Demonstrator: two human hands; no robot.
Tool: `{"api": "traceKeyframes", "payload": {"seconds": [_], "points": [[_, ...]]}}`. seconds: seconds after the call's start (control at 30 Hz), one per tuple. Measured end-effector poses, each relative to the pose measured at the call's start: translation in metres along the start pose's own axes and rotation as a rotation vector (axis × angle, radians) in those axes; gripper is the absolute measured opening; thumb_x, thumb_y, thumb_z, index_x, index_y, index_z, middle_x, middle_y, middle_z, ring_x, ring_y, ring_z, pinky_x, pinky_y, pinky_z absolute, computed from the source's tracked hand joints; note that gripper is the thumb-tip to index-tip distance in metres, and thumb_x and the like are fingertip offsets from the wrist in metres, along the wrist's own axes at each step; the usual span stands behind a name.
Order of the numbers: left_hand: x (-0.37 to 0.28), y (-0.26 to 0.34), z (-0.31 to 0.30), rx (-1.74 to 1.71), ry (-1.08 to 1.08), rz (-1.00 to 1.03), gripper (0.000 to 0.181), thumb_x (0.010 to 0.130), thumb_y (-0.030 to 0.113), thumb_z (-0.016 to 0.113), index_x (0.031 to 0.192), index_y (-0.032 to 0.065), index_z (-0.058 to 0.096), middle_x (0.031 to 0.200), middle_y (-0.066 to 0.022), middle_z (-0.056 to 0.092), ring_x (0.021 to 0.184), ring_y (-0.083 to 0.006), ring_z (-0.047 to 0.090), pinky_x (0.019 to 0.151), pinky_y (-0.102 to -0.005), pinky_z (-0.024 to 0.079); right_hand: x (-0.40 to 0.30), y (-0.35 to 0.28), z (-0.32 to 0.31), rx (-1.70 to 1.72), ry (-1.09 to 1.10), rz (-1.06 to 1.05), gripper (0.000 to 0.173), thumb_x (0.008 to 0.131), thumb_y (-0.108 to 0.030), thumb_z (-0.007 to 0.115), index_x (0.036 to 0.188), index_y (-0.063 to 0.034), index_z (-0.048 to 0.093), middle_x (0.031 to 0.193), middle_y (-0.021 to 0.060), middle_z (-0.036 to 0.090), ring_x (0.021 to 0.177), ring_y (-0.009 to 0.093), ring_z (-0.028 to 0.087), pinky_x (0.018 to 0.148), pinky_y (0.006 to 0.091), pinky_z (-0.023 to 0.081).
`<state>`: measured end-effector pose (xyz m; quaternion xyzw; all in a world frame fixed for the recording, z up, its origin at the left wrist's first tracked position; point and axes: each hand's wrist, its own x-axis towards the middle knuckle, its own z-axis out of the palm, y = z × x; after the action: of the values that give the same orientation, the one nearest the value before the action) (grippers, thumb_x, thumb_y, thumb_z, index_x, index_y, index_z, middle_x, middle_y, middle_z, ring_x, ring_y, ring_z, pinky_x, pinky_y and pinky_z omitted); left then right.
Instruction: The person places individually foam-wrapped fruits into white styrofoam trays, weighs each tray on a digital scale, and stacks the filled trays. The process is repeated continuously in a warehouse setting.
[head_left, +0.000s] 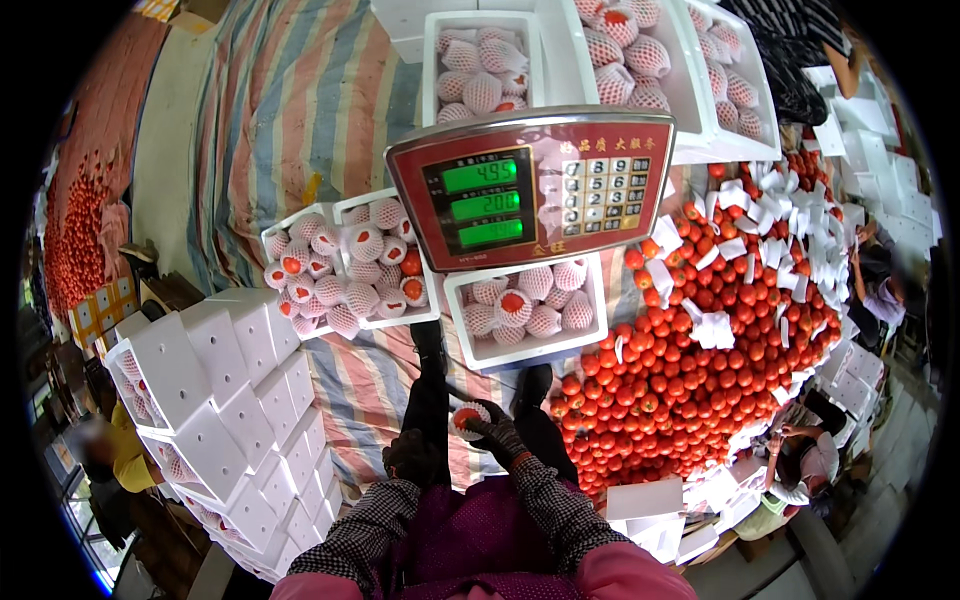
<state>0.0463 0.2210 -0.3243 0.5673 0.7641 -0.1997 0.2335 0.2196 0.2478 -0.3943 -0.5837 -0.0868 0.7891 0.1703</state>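
Observation:
My right hand (501, 440), in a dark glove, holds a red tomato (469, 420) partly wrapped in a white foam net, low in front of my legs. My left hand (411, 457), gloved as well, is by my left thigh with its fingers curled; whether anything is inside them is hidden. Beyond my feet, a white foam box (465, 354) of netted tomatoes sits on the platform of a digital scale, under its red display head (532, 187) with lit green readouts. Left of it are two more white foam boxes (431, 304) of netted tomatoes, side by side.
A large heap of loose tomatoes (675, 390) spreads at right, with white foam nets (780, 217) scattered on it. Stacked foam boxes (247, 420) form a wall at left. Filled boxes (536, 67) stand beyond the scale. Striped sheeting (300, 112) covers the floor. Other people (814, 454) sit at right.

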Motion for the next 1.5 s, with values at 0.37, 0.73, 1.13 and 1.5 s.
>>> {"api": "traceKeyframes", "payload": {"seconds": [0.37, 0.73, 1.13, 1.5], "points": [[0.002, 0.011, 0.002, 0.054, -0.101, 0.087, 0.03, 0.072, 0.035, 0.054, 0.085, 0.0076, 0.05, 0.073, -0.0124, 0.057, 0.071, -0.03, 0.058, 0.066, -0.0451, 0.044, -0.029, -0.008, -0.039, 0.299, 0.036, 0.14, 0.061, 0.067, -0.019, 0.075, 0.119, -0.0108, 0.044, 0.109, 0.0085, 0.049, 0.095, 0.022, 0.053, 0.067, 0.0346, 0.054], [0.025, 0.049, -0.001, 0.003, -0.225, 0.107, 0.034, 0.071, 0.033, 0.055, 0.093, 0.0061, 0.052, 0.084, -0.0155, 0.059, 0.078, -0.0328, 0.058, 0.067, -0.0489, 0.041, -0.057, -0.026, -0.088, 0.55, 0.093, 0.075, 0.054, 0.071, -0.015, 0.069, 0.119, -0.0105, 0.044, 0.109, 0.0093, 0.051, 0.094, 0.025, 0.055, 0.071, 0.0379, 0.052], [0.092, 0.136, 0.029, -0.284, 0.045, 0.192, 0.044, 0.071, 0.032, 0.058, 0.103, 0.0032, 0.054, 0.094, -0.0149, 0.059, 0.088, -0.0301, 0.056, 0.077, -0.0424, 0.044, -0.03, -0.005, -0.128, 0.346, 0.163, -0.22, 0.046, 0.076, -0.009, 0.061, 0.118, -0.0041, 0.041, 0.105, 0.0106, 0.052, 0.093, 0.023, 0.054, 0.079, 0.0328, 0.049], [0.307, -0.009, 0.039, -0.21, 0.398, -0.101, 0.057, 0.07, 0.022, 0.06, 0.12, 0.0054, 0.038, 0.119, -0.0182, 0.042, 0.104, -0.0356, 0.044, 0.082, -0.0464, 0.039, 0.003, -0.02, -0.049, 0.446, 0.009, 0.025, 0.058, 0.073, -0.028, 0.069, 0.119, -0.0065, 0.042, 0.11, 0.0107, 0.047, 0.098, 0.026, 0.051, 0.072, 0.0389, 0.052]]}}
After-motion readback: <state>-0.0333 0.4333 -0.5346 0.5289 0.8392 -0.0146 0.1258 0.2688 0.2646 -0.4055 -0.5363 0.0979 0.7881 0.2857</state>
